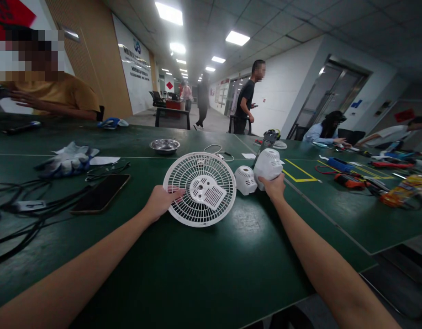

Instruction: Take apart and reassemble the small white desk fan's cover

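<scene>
A round white fan grille [211,192] with a slotted plate at its centre is tilted up over the green table in front of me. My left hand [160,202] grips its left rim, the fingers lying over the bars. My right hand [274,186] is closed around the lower part of a large white vented fan housing [267,162], to the right of the grille. Between grille and large housing sits a smaller white vented cover [245,180], close beside both. A thin cord [228,155] lies behind the grille. The right fingertips are partly hidden by the housing.
Left on the table [156,283] are a phone [102,193], black cables [36,224] and work gloves [69,159]. A metal bowl [165,145] stands behind the grille. A dark upright tool [266,145] is behind the housing. Tools [350,180] lie right; people sit and walk beyond.
</scene>
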`<state>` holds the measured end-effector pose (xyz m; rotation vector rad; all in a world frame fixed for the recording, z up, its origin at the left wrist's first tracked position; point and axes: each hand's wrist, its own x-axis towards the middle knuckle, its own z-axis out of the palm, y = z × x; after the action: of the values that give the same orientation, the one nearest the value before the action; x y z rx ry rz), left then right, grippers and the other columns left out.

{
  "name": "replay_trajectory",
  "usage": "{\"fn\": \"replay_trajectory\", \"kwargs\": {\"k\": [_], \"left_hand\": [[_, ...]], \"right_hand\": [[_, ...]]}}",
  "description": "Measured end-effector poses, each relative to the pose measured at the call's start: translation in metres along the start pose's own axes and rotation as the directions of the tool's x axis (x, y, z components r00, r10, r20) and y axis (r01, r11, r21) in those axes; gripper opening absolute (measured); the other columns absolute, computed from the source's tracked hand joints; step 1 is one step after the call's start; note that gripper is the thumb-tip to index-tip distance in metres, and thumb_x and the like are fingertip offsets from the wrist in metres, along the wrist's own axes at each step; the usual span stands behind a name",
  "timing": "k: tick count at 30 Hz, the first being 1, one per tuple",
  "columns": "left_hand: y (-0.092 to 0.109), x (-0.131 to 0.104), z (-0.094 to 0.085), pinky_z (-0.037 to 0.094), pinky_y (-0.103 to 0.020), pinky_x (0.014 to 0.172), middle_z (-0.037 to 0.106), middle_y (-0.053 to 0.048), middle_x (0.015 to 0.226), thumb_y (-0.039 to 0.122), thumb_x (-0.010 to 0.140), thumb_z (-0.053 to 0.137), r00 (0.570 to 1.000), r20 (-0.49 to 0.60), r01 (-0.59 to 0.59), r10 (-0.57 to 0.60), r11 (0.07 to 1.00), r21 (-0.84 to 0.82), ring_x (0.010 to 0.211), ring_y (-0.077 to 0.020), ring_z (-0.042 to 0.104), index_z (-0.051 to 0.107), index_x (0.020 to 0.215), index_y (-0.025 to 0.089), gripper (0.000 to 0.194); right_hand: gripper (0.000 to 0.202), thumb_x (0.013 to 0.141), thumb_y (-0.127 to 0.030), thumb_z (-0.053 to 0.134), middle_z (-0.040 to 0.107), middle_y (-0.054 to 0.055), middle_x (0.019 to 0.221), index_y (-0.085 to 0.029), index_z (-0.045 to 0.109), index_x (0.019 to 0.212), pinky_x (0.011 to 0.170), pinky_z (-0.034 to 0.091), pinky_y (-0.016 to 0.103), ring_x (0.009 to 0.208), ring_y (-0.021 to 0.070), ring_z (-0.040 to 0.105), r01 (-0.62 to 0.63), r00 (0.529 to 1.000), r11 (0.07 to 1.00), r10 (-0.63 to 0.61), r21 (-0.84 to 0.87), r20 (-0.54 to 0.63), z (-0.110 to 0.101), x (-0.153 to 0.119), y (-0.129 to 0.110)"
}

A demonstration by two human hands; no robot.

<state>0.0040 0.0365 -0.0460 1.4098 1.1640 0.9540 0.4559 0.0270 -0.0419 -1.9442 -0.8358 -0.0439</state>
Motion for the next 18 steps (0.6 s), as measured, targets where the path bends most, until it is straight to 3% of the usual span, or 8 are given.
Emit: {"fn": "replay_trajectory", "kwargs": {"k": [11, 18], "left_hand": [[0.001, -0.001, -0.001, 0.062, -0.039, 0.071, 0.078, -0.008, 0.086, 0.034, 0.079, 0.078, 1.0, 0.006, 0.024, -0.023, 1.0, -0.014, 0.077, -0.0249, 0.076, 0.073, 0.099, 0.015, 0.027], [0.006, -0.003, 0.005, 0.062, -0.037, 0.07, 0.077, -0.009, 0.082, 0.03, 0.076, 0.08, 0.999, -0.039, 0.011, -0.013, 0.999, -0.047, 0.072, -0.0229, 0.075, 0.073, 0.092, 0.013, 0.024]], "right_hand": [[0.071, 0.05, -0.052, 0.085, 0.069, 0.011, 0.11, -0.024, 0.051, 0.105, 0.097, 0.047, 0.051, 0.106, 0.0346, 0.065, 0.058, 0.996, 0.997, -0.054, 0.047, -0.069, 0.001, -0.004, -0.002], [0.069, 0.062, -0.06, 0.079, 0.068, 0.014, 0.108, -0.02, 0.049, 0.111, 0.091, 0.049, 0.046, 0.1, 0.0333, 0.066, 0.135, 0.97, 0.986, -0.112, 0.098, -0.214, -0.012, -0.011, -0.033]]}}
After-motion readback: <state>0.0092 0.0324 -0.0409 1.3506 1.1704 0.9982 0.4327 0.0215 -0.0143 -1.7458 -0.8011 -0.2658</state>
